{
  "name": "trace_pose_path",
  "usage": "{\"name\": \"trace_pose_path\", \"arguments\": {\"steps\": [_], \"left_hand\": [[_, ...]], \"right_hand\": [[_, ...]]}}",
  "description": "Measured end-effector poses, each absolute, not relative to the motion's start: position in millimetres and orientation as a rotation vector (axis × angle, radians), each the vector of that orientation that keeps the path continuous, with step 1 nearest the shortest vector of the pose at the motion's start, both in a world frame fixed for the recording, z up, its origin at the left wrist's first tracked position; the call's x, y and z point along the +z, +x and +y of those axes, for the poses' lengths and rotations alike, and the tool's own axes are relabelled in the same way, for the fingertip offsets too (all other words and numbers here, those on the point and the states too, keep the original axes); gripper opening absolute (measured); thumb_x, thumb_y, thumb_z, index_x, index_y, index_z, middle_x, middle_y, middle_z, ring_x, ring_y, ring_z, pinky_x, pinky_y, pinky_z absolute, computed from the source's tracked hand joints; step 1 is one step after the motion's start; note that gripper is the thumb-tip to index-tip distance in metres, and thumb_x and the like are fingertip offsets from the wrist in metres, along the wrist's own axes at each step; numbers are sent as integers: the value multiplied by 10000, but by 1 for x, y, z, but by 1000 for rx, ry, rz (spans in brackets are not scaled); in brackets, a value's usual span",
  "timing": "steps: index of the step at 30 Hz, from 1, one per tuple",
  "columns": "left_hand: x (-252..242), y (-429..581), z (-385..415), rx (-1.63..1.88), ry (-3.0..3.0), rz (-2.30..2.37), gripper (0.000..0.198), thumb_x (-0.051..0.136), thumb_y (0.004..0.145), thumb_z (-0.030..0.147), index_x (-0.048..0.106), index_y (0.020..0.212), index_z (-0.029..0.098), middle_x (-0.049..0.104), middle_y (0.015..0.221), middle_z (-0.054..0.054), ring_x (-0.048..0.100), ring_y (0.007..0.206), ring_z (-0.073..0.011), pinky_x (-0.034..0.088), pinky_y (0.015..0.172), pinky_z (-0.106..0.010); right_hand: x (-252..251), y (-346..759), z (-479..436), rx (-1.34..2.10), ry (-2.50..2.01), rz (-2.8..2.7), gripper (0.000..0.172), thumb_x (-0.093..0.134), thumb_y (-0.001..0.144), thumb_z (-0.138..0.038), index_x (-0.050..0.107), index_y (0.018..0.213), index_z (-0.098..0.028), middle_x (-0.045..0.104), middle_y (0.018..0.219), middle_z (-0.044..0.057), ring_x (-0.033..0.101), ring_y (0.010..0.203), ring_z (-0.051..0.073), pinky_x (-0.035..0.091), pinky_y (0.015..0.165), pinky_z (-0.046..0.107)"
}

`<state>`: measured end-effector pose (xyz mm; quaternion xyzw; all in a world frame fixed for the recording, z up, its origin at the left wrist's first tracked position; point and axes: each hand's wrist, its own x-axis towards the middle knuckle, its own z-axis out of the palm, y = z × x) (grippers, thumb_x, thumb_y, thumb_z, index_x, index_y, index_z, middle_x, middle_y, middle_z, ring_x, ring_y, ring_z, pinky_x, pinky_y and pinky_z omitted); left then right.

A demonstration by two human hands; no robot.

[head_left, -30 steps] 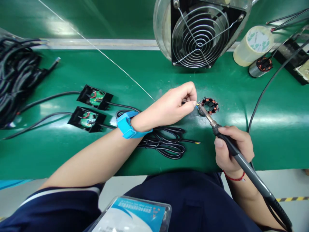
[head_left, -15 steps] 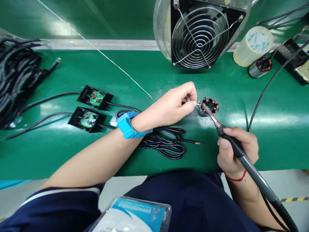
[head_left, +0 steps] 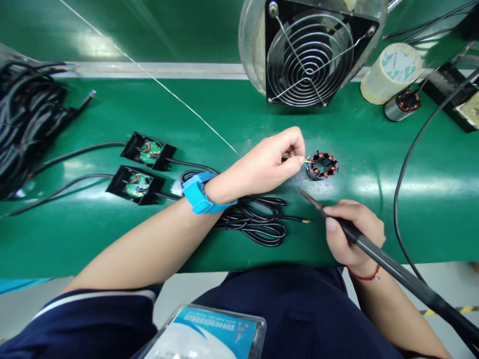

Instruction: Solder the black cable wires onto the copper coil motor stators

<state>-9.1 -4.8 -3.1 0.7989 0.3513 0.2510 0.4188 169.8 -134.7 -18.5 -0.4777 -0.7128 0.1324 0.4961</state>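
Thumb and forefinger of my left hand (head_left: 275, 162) pinch a black cable whose thin coloured wires (head_left: 306, 162) reach the rim of a motor stator (head_left: 322, 165). The stator, a ring with copper windings, stands on the green bench just right of those fingertips. My right hand (head_left: 354, 232) is wrapped round a soldering iron (head_left: 368, 248). Its tip points up and left, in front of the stator and apart from it. A coiled black cable (head_left: 264, 224) lies under and beside my left forearm, one stripped end facing right.
Two black housings (head_left: 136, 184) with green circuit boards sit at left, near a heap of black cables (head_left: 26, 124). A grilled fan (head_left: 309, 65) stands at the back. Farther right are a tape roll (head_left: 392, 72) and another stator (head_left: 402, 104). A thin solder-like strand (head_left: 168, 92) slants down toward my left hand.
The soldering iron's tip has left the stator and come down and left toward me, my right hand moving with it. My left hand and the stator have stayed in place.
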Motion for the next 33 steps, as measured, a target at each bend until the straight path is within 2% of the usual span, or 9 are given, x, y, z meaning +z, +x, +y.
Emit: {"name": "trace_pose_path", "arguments": {"steps": [3, 6, 15, 19, 23, 24, 26, 29, 33], "left_hand": [[-2, -8, -5, 642, 1992, 867, 108, 501, 812, 89, 484, 773, 188, 521, 728, 15, 482, 654, -100, 424, 605, -254], [-1, -7, -4, 627, 1976, 878, 118, 498, 801, 82, 470, 766, 190, 518, 721, 16, 481, 653, -97, 424, 600, -245], [-1, -6, -4, 614, 1934, 869, 89, 501, 807, 126, 470, 768, 199, 520, 728, 9, 487, 673, -108, 431, 620, -259], [-2, -7, -4, 622, 1926, 858, 91, 505, 806, 124, 465, 770, 198, 522, 726, 13, 472, 660, -104, 420, 615, -254], [-4, -7, -3, 656, 1920, 825, 105, 502, 821, 115, 458, 770, 196, 519, 728, 19, 452, 645, -98, 398, 602, -246], [-4, -7, -3, 661, 1912, 820, 104, 503, 826, 119, 461, 770, 195, 517, 726, 20, 450, 642, -97, 396, 600, -245], [-5, -6, -3, 663, 1881, 816, 104, 501, 829, 122, 463, 764, 194, 513, 714, 22, 451, 636, -98, 397, 595, -244], [-7, -5, -3, 665, 1799, 814, 97, 485, 809, 108, 472, 771, 196, 521, 692, 26, 472, 623, -102, 400, 581, -245], [-10, -5, -5, 680, 1711, 798, 92, 458, 802, 107, 476, 814, 197, 558, 691, 29, 508, 621, -100, 415, 592, -244]], "right_hand": [[-20, 166, -131, 292, -1266, -1806, 176, 630, 879, -168, 613, 1041, -233, 726, 801, -3, 675, 624, 145, 567, 581, 276], [-23, 164, -130, 288, -1327, -1837, 224, 641, 887, -163, 612, 1097, -233, 750, 877, 16, 708, 691, 157, 584, 622, 279], [-23, 164, -128, 323, -1347, -1850, 227, 633, 886, -153, 625, 1097, -238, 758, 892, 8, 724, 715, 150, 601, 668, 266], [-18, 167, -132, 330, -1257, -1776, 211, 637, 859, -166, 637, 1055, -243, 748, 834, 3, 694, 633, 150, 585, 590, 271], [-20, 172, -138, 252, -1038, -1679, 190, 611, 882, -228, 667, 1063, -214, 659, 667, -25, 543, 456, 122, 519, 462, 284], [-21, 173, -139, 202, -1034, -1633, 217, 623, 888, -238, 677, 1096, -209, 645, 659, -30, 536, 450, 117, 516, 452, 279], [-22, 174, -137, 166, -1118, -1516, 332, 659, 893, -238, 655, 1225, -226, 686, 760, -10, 622, 526, 129, 533, 456, 265], [-18, 173, -126, 316, -1312, -1429, 491, 619, 943, -224, 508, 1417, -288, 739, 1020, 38, 727, 708, 160, 594, 540, 274], [-7, 169, -104, 378, -1475, -1628, 380, 565, 959, -201, 541, 1321, -312, 740, 959, 13, 720, 789, 180, 605, 772, 363]]}}
